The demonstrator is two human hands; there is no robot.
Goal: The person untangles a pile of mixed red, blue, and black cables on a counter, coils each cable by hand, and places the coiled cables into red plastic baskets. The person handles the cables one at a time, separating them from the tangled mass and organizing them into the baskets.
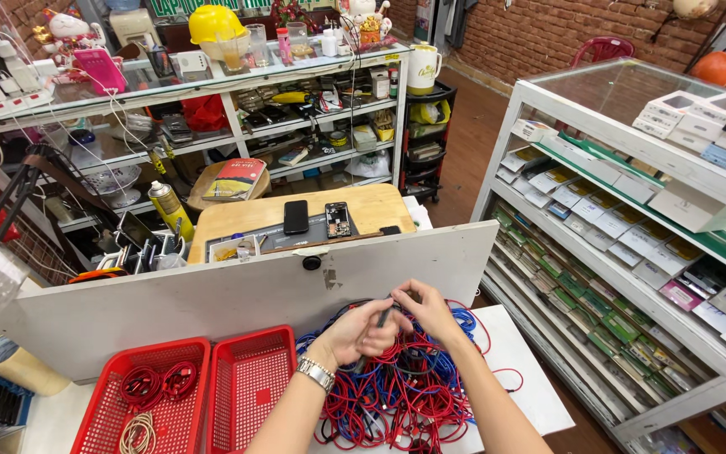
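Both your left hand (361,329) and right hand (427,309) are pinched shut on one floppy, tangle-prone cable (384,316), so I'd grip near its stiff plug end.

Two red baskets (195,395) at seven o'clock, yellow helmet (214,21) at twelve, two phones (317,219) on wooden desk (380,206) near centre, boxed stock on white shelves (632,210) at three o'clock

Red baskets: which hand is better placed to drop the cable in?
Left, probably. The left hand sits nearer the red baskets; the right hand pinches the cable farther away, over the cable pile.
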